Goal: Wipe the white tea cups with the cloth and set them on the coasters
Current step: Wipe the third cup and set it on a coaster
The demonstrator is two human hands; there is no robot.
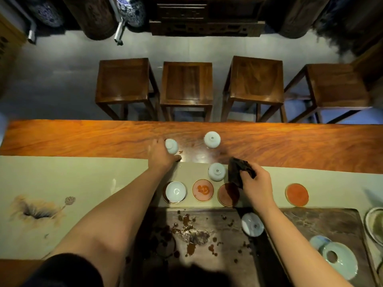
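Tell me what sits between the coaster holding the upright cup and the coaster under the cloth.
One bare coaster with a red mark, shown in the head view. It lies between the cup-bearing coaster and the coaster partly shaded by the cloth.

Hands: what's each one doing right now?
Left hand: grip closed on an upturned white cup.
Right hand: grip closed on the dark cloth.

Tea room: stools [186, 83], tea tray [300, 220]
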